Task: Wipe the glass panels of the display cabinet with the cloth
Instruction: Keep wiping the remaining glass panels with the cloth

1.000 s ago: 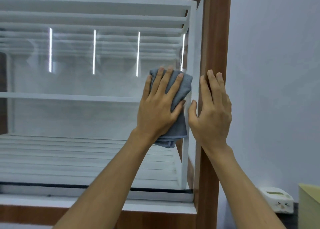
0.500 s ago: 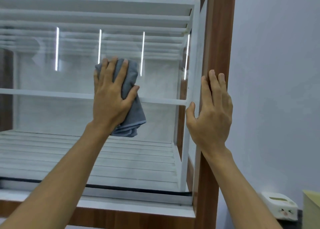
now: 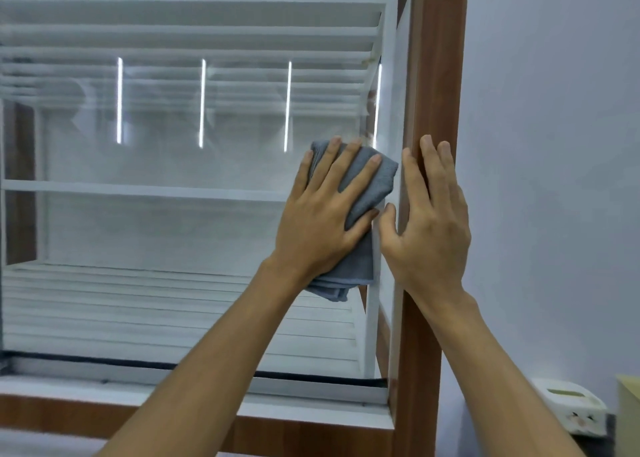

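**Wiping the glass right up to the edge**

Head view: The left hand (image 3: 322, 211) lies flat on a folded grey cloth (image 3: 363, 193), fingers spread wide, and presses it against the front glass panel (image 3: 173, 166) of the display cabinet. The cloth is at the right side of the glass, just beside the white frame strip (image 3: 375, 311). A bit of cloth hangs down below the palm.

The right hand (image 3: 429, 228) holds nothing. It rests open and flat on the brown wooden post (image 3: 436, 76) at the right edge of the cabinet, with the thumb close to the cloth. It seems to be steadying the person.

Inside the cabinet there are white shelves (image 3: 138, 192). Bright lines of light show on the glass. At the far lower right sits a small white box (image 3: 568, 408), well apart from the work.

To do this step well, I think the flat hand should keep an even push, so the whole cloth touches the glass. The wipes should be long and side by side, so no stripe is missed. Corners by the frame need a slow pass, as dirt may hide there. The loose bit of cloth could be tucked under the palm so it does not drag. Don't push too hard; it is glass.
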A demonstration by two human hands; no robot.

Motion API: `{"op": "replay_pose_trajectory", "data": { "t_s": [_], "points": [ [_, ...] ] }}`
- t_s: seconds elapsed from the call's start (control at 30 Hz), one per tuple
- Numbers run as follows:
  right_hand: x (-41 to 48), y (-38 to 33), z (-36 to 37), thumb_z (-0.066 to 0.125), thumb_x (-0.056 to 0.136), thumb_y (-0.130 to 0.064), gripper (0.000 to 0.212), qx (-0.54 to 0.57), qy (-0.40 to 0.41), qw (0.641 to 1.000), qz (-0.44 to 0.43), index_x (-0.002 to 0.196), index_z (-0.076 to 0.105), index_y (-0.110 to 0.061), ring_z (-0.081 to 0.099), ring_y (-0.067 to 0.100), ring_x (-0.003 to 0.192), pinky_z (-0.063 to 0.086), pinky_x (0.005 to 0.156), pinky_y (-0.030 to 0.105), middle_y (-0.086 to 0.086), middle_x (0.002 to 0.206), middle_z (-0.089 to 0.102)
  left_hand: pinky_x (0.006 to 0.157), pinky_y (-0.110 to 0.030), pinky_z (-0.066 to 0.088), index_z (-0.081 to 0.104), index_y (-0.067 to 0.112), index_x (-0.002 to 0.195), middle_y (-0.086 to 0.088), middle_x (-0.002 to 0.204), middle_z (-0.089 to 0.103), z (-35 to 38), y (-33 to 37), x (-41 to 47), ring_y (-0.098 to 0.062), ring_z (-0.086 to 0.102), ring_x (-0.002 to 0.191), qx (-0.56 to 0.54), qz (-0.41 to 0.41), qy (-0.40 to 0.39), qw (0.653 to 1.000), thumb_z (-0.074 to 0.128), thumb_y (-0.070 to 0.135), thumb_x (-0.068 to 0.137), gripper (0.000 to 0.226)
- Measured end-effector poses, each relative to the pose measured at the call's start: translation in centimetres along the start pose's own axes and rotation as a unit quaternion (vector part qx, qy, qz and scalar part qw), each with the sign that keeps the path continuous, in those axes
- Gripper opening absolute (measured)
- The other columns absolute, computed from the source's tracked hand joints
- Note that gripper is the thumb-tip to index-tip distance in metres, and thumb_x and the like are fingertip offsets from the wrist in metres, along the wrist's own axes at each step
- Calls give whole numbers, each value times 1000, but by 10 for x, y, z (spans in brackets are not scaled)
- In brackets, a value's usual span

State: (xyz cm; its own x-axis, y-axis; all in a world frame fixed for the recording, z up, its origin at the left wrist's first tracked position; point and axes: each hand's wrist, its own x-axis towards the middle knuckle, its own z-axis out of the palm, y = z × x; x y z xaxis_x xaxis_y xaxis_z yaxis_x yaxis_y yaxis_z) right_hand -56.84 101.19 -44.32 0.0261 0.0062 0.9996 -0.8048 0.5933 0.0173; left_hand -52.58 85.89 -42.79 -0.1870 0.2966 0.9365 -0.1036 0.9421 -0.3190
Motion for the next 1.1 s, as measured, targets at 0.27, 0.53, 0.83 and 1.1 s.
{"op": "replay_pose_trajectory", "data": {
  "t_s": [0.27,0.53,0.83,1.1],
  "points": [
    [-1,-1,1,62,91,-17,67,11,-1,1000,14,153,38,-7,19,28,154,26,123,48,10,163,30,127,-50,12,33,17,158,-10,166,26,-24,-57,-41,-29,16,155,1,-64,5,998,40,50,104,64],
    [-1,-3,2,58,91,-20,65,5,10,1000,12,152,40,-7,21,29,153,26,123,48,12,162,32,127,-50,8,32,20,158,-8,165,25,-35,-87,-21,-29,12,156,-33,-180,48,982,43,47,104,62],
    [-2,-3,2,61,90,-16,67,27,5,1000,10,152,38,-4,20,30,153,27,122,52,12,162,30,128,-49,8,42,14,153,-15,162,33,-9,-6,20,-36,20,153,-74,-66,60,993,50,24,104,51],
    [-24,-53,12,52,92,-25,61,27,-15,999,-9,151,43,-11,16,31,154,3,126,50,11,163,30,125,-57,18,49,8,147,-21,157,39,-67,-64,-37,-43,27,149,-73,-90,106,988,46,8,104,43]
  ]
}}
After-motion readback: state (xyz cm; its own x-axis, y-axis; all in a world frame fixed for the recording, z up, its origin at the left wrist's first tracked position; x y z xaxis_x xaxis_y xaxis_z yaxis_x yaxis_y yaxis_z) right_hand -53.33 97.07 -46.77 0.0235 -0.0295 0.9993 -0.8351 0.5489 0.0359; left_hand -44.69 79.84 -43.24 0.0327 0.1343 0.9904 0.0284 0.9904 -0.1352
